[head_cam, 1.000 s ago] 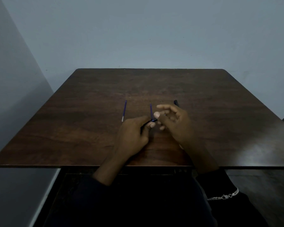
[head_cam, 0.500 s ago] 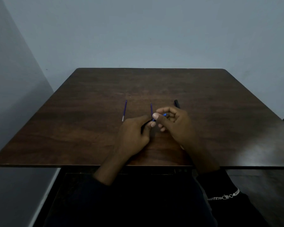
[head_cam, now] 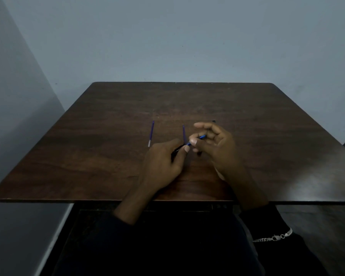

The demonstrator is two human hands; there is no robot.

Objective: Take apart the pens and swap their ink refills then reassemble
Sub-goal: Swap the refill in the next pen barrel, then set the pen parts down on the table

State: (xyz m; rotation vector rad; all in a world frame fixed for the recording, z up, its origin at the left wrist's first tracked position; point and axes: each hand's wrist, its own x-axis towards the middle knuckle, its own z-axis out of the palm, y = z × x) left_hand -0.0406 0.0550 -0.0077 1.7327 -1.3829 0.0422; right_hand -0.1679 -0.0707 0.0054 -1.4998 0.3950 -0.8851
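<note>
My left hand (head_cam: 163, 162) grips a black pen barrel (head_cam: 177, 150) low over the table. A blue ink refill (head_cam: 196, 140) sticks out of the barrel's end toward the right, and my right hand (head_cam: 215, 146) pinches that refill between thumb and fingers. A second blue refill with a pale tip (head_cam: 151, 133) lies on the table to the left. Another thin blue piece (head_cam: 184, 133) lies just behind my left thumb. A black pen part (head_cam: 213, 121) shows only its end behind my right hand.
The dark wooden table (head_cam: 108, 156) stands against a grey wall, with a second wall close on the left. Its front edge runs just in front of my wrists. A silver chain (head_cam: 273, 238) lies on the dark cloth at lower right.
My right hand closed its fingers on the blue refill and drew it out to the right, so more of it now shows beyond the barrel. My left hand barely moved.
</note>
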